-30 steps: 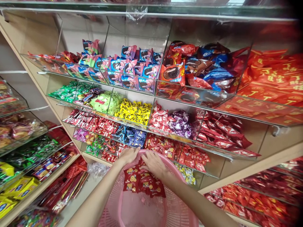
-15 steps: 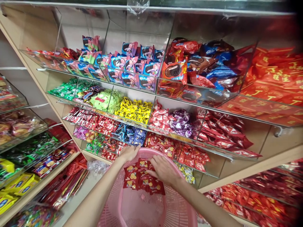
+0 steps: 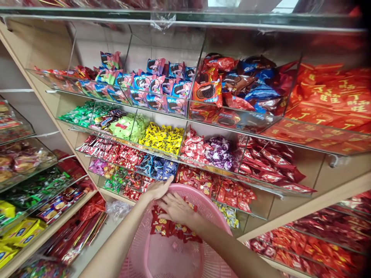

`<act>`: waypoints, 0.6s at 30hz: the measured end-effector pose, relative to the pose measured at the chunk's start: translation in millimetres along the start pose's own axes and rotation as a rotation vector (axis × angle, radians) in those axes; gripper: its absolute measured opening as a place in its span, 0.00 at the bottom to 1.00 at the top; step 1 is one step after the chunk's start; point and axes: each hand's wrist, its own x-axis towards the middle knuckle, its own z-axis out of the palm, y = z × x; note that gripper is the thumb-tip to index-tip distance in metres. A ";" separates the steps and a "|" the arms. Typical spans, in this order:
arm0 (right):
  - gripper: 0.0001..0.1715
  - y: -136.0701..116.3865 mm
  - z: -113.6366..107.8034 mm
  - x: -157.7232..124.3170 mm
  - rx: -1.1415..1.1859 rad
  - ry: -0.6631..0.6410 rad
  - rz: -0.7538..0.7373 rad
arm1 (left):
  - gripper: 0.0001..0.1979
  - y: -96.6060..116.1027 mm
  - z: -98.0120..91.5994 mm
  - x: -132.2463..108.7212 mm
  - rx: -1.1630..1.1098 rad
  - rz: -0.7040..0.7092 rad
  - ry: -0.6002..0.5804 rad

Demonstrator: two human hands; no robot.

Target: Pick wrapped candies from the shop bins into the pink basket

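Observation:
A pink plastic basket (image 3: 208,199) is tilted towards me below the shelves. My left hand (image 3: 158,190) is closed at its far left rim, with some of the fingers hidden. Inside the basket lie several small red packets (image 3: 184,233) with orange pictures, gathered near the far wall. Over them, my right hand (image 3: 175,208) reaches with its fingers stretched out, close to my left hand. It covers part of the packets, and nothing shows in its grasp.
Glass-fronted shelves hold yellow sweets (image 3: 160,139), purple-wrapped sweets (image 3: 222,152), blue-pink biscuit packs (image 3: 147,83) and red-orange packets (image 3: 333,90). Further shelves at left carry yellow packs (image 3: 23,229). A clear plastic bag (image 3: 118,209) lies left of the basket.
My right hand has moved left across the red packets, closer to my left hand. My left hand stays at the rim. The view has tilted slightly upward.

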 end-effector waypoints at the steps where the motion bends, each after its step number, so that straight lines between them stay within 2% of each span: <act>1: 0.28 -0.4 -2.4 -1.3 0.018 0.000 0.002 | 0.45 -0.5 -0.7 -1.2 -0.002 -0.008 0.001; 5: 0.25 12.9 -28.0 -6.5 0.089 0.072 0.054 | 0.45 -4.4 -0.4 -2.5 -0.017 -0.007 0.002; 7: 0.21 32.3 -39.7 -9.8 0.122 0.124 0.167 | 0.45 -7.7 1.4 -1.5 -0.029 -0.016 -0.003; 9: 0.20 57.9 -42.6 -13.2 0.152 0.151 0.373 | 0.46 -11.1 3.1 -0.9 -0.038 -0.040 0.007; 12: 0.18 95.9 -29.1 -14.6 0.204 0.098 0.769 | 0.47 -15.1 3.7 -2.7 -0.039 -0.064 0.016; 13: 0.18 105.6 -21.7 -13.1 0.212 0.067 0.851 | 0.47 -16.1 3.4 -4.0 -0.040 -0.067 0.016; 15: 0.18 118.0 -6.3 -6.6 0.216 0.015 0.946 | 0.47 -17.9 2.6 -6.5 -0.047 -0.066 0.010; 18: 0.21 121.6 11.3 9.0 0.202 -0.028 1.002 | 0.47 -22.3 2.8 -8.2 -0.054 -0.069 0.018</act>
